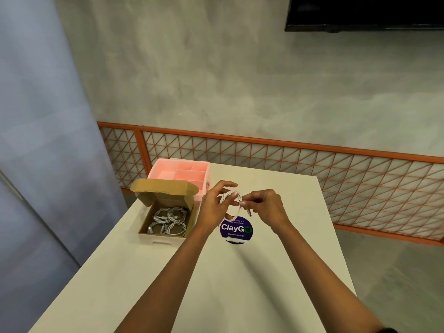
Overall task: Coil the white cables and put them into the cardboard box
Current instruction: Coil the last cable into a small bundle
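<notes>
Both my hands are raised above the white table (276, 260) and share one white cable (228, 197). My left hand (214, 205) holds its coiled loops between thumb and fingers. My right hand (264, 205) pinches the loose end, whose plug hangs down just below the fingers. The open cardboard box (165, 233) stands to the left of my hands, its lid flap tipped back, with several coiled white cables (169, 221) lying inside.
A pink compartment tray (182, 174) sits behind the box at the table's far left corner. A round purple "ClayGo" sticker (236, 230) lies on the table under my hands. An orange lattice railing (312, 159) runs behind the table.
</notes>
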Tool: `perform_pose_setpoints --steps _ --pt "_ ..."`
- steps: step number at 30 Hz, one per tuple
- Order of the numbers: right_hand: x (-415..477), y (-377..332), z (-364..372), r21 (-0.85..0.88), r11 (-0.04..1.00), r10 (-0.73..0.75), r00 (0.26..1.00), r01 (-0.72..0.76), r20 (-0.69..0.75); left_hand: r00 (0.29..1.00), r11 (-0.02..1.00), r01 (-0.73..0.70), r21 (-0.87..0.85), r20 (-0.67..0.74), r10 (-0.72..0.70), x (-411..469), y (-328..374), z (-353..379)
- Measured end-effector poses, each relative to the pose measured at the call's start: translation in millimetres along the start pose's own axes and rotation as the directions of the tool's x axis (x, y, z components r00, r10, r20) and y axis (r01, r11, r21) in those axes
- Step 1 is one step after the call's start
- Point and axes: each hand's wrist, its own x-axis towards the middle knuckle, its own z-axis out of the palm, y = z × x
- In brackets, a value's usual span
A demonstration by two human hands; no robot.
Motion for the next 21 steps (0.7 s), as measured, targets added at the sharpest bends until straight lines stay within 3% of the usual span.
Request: perform_pose_setpoints --steps 3,9,15,18,21 --pt "1 -2 -4 -0.073 0.997 -0.034 0.999 0.036 0.027 0.999 1.0 0.006 -0.003 0.035 -0.005 2 0 -3" --pt "1 -10 -5 -0.045 0.999 0.009 0.998 -0.006 0.069 0.999 1.0 0.007 -0.03 -0.051 -0.009 2 -1 4" --pt "2 -18 -9 -0.083 0.995 0.072 0.977 -0.056 0.199 0.99 0.984 0.119 -0.132 -0.06 -0.128 5 -2 2" --pt "3 -15 -10 -0.189 0.982 0.045 0.985 -0.014 0.165 0.991 0.974 0.132 -0.183 -0.009 -0.136 4 0 -1" --pt "5 -6 -8 -0.253 0.967 -0.015 0.999 0.023 0.032 0.99 0.959 0.142 -0.245 0.046 -0.135 4 2 -3"
